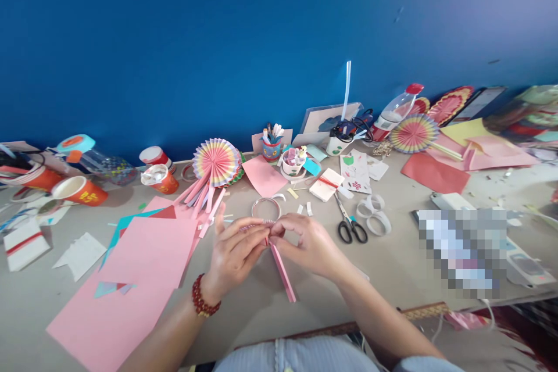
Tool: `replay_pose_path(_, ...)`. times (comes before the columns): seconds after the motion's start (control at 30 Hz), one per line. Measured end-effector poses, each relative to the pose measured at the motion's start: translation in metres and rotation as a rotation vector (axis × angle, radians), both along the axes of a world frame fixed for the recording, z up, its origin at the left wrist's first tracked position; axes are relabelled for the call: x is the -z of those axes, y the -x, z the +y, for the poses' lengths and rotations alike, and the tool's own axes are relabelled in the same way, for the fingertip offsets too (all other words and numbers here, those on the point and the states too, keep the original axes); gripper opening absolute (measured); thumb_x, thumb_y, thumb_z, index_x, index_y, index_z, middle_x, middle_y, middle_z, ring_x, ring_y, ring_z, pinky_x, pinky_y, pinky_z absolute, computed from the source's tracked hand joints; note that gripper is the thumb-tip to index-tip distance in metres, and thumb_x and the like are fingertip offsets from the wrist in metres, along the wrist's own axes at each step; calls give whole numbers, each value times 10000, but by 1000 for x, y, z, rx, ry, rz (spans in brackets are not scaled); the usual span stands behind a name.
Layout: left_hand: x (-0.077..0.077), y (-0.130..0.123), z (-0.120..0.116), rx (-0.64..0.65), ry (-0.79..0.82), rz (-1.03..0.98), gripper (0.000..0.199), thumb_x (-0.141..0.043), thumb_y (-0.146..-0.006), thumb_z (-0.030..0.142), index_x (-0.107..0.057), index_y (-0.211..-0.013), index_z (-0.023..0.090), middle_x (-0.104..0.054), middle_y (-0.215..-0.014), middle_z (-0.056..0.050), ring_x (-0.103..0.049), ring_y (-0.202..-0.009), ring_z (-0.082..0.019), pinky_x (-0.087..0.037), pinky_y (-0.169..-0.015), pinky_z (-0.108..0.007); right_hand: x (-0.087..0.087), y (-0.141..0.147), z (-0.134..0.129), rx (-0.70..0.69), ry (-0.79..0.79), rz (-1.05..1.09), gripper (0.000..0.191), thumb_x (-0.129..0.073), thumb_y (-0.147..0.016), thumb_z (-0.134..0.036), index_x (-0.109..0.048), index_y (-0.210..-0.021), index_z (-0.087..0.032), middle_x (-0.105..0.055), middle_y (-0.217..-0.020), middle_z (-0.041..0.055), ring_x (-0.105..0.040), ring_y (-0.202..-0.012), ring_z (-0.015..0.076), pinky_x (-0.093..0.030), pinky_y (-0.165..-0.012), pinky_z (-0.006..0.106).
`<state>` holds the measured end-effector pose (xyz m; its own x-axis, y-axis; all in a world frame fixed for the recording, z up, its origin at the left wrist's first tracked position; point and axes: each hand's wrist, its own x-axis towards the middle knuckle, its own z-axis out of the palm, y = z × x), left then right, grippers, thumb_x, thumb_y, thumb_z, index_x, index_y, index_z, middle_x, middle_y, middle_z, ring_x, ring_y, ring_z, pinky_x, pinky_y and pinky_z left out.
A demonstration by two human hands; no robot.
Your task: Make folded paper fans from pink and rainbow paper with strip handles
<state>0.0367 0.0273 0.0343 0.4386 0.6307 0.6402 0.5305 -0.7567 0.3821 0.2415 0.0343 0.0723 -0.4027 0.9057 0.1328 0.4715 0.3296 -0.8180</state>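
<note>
Near the table's front middle, my left hand [238, 253] and my right hand [307, 242] meet with their fingertips closed on a small pleated paper fan. The pleats are mostly hidden behind the fingers. A folded pink paper strip [283, 274], the fan's handle, slants down toward me from between the hands. Just beyond the fingertips lies a clear tape roll [267, 204]. To the right of my right hand are black-handled scissors [352, 229] and white tape rings [375, 215]. A red bead bracelet circles my left wrist.
Pink paper sheets [148, 250] cover the left side. Finished paper fans [214, 164] lie behind, with another fan [414, 132] at right. Paper cups [81, 190], a tilted bottle [394, 113], a pen cup [272, 148] and a blurred phone [462, 253] surround the work spot. A blue wall rises behind.
</note>
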Motion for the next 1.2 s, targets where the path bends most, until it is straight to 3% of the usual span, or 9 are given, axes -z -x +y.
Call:
replay_pose_path(0.4, 1, -1, 0, -12, -34, 6, 216, -608, -947, 142, -686, -1130, 228, -775, -1087, -16, -681, -1100, -196, -377, -1148, -478, 3, 2, 1, 11, 1, -6, 133, -620, -814, -99, -638, -737, -206, -669, -758, -1, -607, -757, 153, -429, -672, 237)
replay_pose_path(0.63, 3, -1, 0, -11, -15, -10, 232, -629, -937, 133, -676, -1138, 240, -775, -1086, 13, -677, -1082, -186, -245, -1213, -514, 5, 2, 1, -17, 49, 90, 159, -587, -843, -111, -641, -727, -206, -646, -747, 0, -589, -790, 154, -398, -592, 201)
replay_pose_path(1.07, 4, -2, -1, 3, -28, -25, 216, -631, -935, 136, -674, -1123, 234, -781, -1057, -6, -686, -1070, -200, -264, -1196, -535, 5, 2, 0, 17, 115, 124, 135, -564, -847, -140, -642, -761, -208, -656, -789, 0, -618, -771, 133, -344, -466, 148)
replay_pose_path(1.2, 6, -1, -1, 3, -58, -15, 231, -631, -932, 128, -667, -1136, 230, -780, -1061, -8, -689, -1068, -203, -270, -1194, -537, 5, 3, 0, 26, 104, 109, 115, -589, -819, -136, -643, -746, -206, -664, -763, -10, -619, -737, 127, -359, -489, 161)
